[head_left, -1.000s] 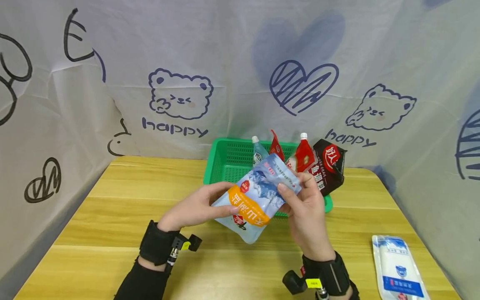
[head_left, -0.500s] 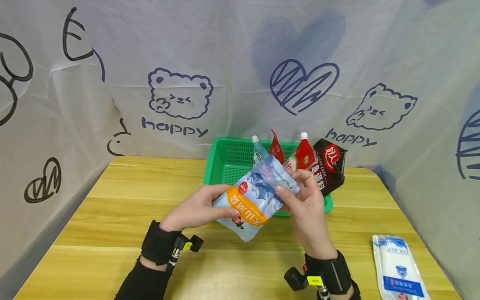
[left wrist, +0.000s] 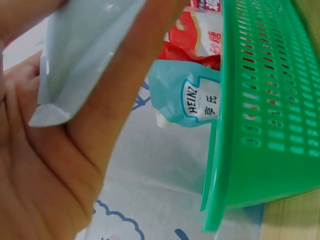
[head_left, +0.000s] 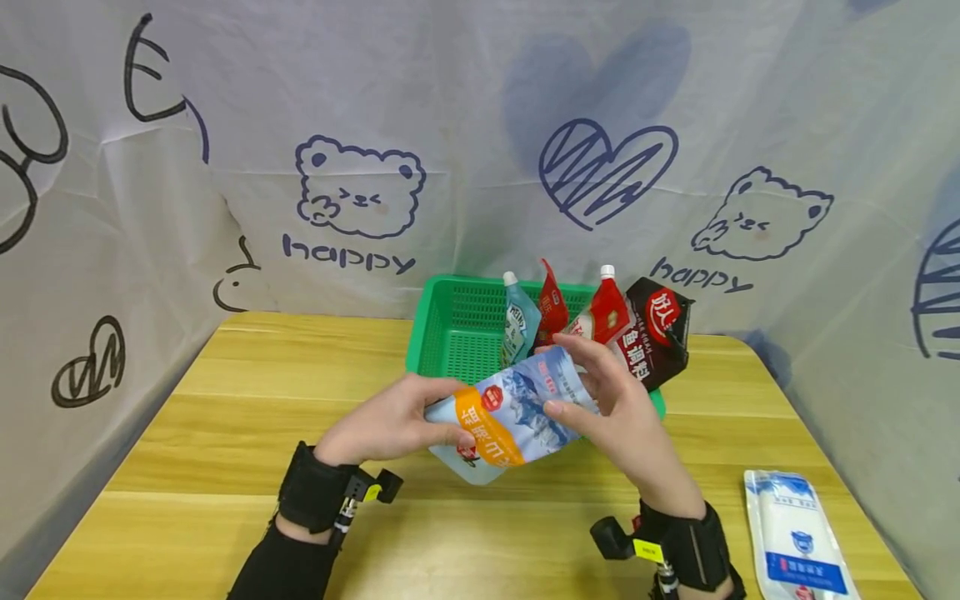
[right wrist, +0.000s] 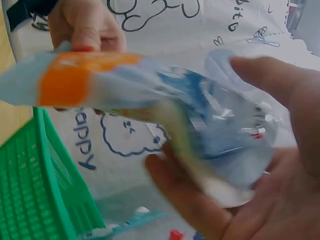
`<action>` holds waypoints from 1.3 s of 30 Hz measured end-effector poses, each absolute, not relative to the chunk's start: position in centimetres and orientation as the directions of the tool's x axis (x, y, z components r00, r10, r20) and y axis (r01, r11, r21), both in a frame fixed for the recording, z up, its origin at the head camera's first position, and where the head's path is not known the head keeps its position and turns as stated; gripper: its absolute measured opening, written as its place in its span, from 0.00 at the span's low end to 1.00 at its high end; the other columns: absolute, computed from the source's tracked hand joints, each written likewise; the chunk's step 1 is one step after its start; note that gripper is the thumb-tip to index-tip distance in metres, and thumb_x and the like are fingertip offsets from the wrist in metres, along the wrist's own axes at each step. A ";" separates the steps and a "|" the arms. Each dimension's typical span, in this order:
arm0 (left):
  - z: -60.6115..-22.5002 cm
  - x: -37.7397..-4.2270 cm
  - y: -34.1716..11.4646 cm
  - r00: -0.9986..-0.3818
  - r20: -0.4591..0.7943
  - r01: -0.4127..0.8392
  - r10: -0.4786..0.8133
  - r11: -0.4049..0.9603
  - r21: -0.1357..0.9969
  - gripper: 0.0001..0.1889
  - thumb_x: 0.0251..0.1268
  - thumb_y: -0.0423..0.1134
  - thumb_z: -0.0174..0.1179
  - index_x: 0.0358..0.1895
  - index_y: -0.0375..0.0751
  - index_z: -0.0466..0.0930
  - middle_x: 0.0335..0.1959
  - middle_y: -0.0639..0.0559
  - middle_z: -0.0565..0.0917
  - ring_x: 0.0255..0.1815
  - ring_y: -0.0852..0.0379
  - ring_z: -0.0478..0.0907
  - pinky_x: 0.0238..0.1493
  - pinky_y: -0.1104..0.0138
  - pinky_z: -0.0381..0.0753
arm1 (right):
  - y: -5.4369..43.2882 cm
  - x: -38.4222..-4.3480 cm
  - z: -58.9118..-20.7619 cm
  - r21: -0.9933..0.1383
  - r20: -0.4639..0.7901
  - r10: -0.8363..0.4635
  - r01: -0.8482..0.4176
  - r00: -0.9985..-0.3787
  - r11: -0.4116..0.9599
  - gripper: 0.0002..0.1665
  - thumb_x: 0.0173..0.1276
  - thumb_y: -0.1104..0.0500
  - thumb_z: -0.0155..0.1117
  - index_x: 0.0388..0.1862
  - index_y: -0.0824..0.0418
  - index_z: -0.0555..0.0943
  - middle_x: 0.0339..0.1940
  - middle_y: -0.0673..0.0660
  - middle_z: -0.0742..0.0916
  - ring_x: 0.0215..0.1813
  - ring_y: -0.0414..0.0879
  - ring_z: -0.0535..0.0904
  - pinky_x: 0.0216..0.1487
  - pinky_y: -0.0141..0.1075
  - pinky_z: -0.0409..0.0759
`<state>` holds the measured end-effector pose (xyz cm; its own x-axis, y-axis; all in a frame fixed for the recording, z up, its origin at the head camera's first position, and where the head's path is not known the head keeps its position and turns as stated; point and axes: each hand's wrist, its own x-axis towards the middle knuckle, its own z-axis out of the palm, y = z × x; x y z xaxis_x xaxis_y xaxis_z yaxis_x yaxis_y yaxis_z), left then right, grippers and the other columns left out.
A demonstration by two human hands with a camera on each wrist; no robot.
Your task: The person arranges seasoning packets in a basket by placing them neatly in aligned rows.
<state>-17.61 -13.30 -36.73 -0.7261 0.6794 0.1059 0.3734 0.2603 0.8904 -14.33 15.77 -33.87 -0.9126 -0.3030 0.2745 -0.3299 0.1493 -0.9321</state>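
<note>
Blue-and-orange pouch point(head_left: 510, 412) in the grip of left fingers point(head_left: 437, 387) and right fingers point(head_left: 594, 353), near green basket point(head_left: 421, 325).

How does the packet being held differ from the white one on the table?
The held packet is light blue with an orange band; the white packet has a dark blue band. The held packet is bent, gripped by the left hand; the white packet lies on the table untouched. Both have printed fronts.

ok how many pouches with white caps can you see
2: the teal Heinz pouch and, to its right, a red pouch, both in the green basket. More may be hidden behind the held blue pouch.
</note>
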 end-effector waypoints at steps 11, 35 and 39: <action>-36.7 -17.7 -13.2 -0.710 0.067 0.416 0.701 0.342 0.843 0.18 0.67 0.42 0.72 0.57 0.43 0.86 0.44 0.55 0.89 0.39 0.57 0.85 0.41 0.64 0.88 | 15.8 -14.7 -34.1 -0.893 0.168 -0.386 -0.306 -0.907 0.330 0.23 0.68 0.58 0.75 0.61 0.56 0.81 0.48 0.61 0.86 0.42 0.55 0.85 0.38 0.43 0.89; -37.3 -18.4 -13.8 -0.802 0.216 0.358 0.558 0.158 0.920 0.25 0.63 0.43 0.75 0.62 0.38 0.82 0.49 0.45 0.85 0.43 0.47 0.81 0.40 0.60 0.87 | 15.4 -14.0 -33.9 -0.947 0.282 -0.123 -0.297 -0.952 0.125 0.21 0.68 0.68 0.72 0.58 0.68 0.81 0.47 0.58 0.88 0.44 0.50 0.86 0.43 0.40 0.89; -37.8 -18.7 -13.5 -0.773 0.228 0.328 0.592 0.065 0.943 0.27 0.63 0.44 0.76 0.63 0.36 0.80 0.51 0.43 0.85 0.46 0.45 0.82 0.45 0.58 0.87 | 15.1 -13.9 -34.0 -0.947 0.319 -0.100 -0.322 -0.942 0.014 0.17 0.68 0.72 0.70 0.55 0.65 0.82 0.46 0.55 0.90 0.42 0.48 0.87 0.42 0.39 0.89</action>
<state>-18.74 -13.54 -37.82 -0.7734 0.5917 0.2277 0.3275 0.0654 0.9426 -13.92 15.14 -34.03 -0.9424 -0.1001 0.3191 -0.3220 0.0142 -0.9466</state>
